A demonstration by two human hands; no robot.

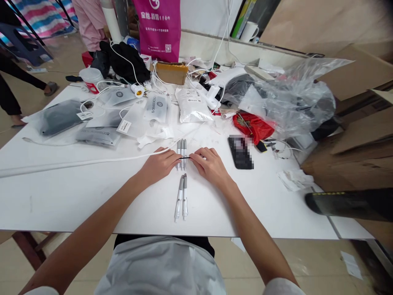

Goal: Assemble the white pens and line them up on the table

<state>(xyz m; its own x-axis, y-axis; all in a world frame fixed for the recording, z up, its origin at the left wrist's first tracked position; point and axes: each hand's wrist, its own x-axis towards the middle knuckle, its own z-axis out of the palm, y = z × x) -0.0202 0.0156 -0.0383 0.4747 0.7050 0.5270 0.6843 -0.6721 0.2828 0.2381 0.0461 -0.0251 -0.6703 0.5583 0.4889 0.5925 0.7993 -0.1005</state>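
Note:
My left hand [159, 166] and my right hand [211, 164] face each other over the middle of the white table. Between their pinched fingertips runs a thin black rod [185, 157], which looks like a pen refill; both hands grip it, one at each end. Just beneath it, a row of white-and-grey pens [181, 144] lies side by side, partly covered by my fingers. Closer to me rest two more pens, a left one [179, 198] and a right one [184, 197], grey grips pointing away. A small white piece shows by my right fingers.
A white cable [92, 164] crosses the table behind my left hand. Right of my hands lies a phone [241, 152]. Bagged goods [158, 107], a red bag [253, 128] and clear plastic [294, 96] crowd the back. Cardboard boxes [362, 135] stand at the right.

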